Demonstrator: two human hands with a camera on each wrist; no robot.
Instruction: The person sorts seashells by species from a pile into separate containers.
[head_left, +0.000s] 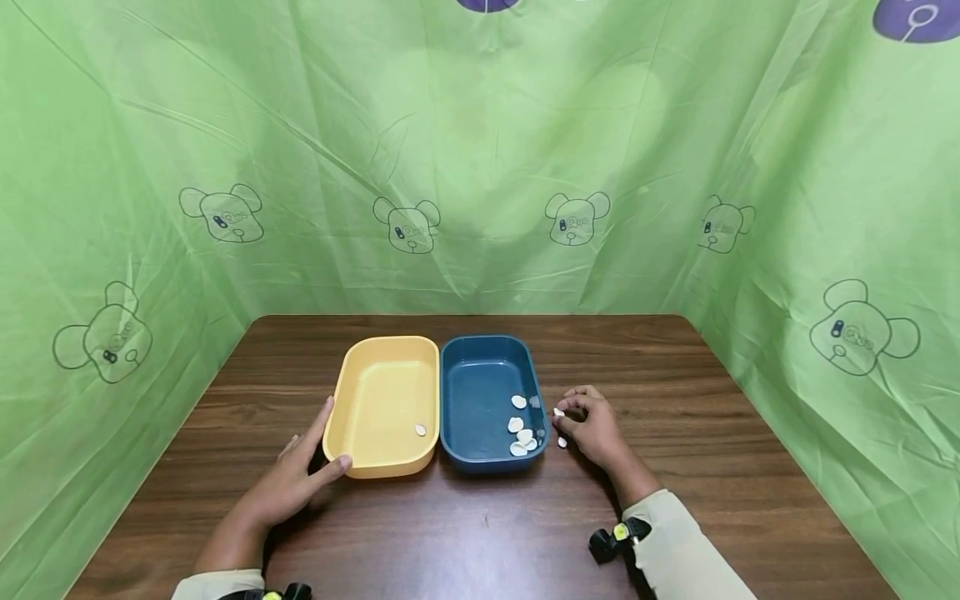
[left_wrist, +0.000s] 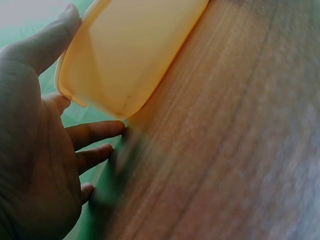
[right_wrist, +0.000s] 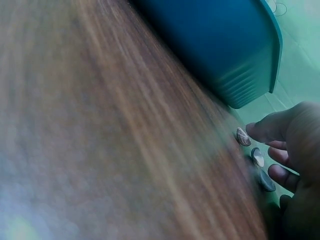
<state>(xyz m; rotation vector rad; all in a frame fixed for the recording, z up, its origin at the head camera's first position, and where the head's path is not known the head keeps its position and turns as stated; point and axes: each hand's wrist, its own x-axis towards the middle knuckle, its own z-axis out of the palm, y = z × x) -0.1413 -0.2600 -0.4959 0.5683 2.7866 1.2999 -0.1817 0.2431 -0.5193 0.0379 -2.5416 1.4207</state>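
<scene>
My left hand [head_left: 294,477] rests against the near left corner of a yellow plastic bin [head_left: 330,417], thumb at the rim and fingers spread along its outer side. One white shell [head_left: 421,430] lies in that bin. Right beside it stands a blue bin [head_left: 538,372], with several white shells [head_left: 516,425] toward its right side. My right hand [head_left: 597,429] is just right of the blue bin and pinches a small shell [head_left: 558,412] between thumb and finger. Another shell [head_left: 562,442] lies on the table below those fingertips. In the right wrist view, a dark oval piece [right_wrist: 267,181] lies near the fingers.
Both bins stand on a brown wood-grain table [head_left: 480,533]. A green curtain [head_left: 480,267] with printed bear faces hangs around the back and both sides.
</scene>
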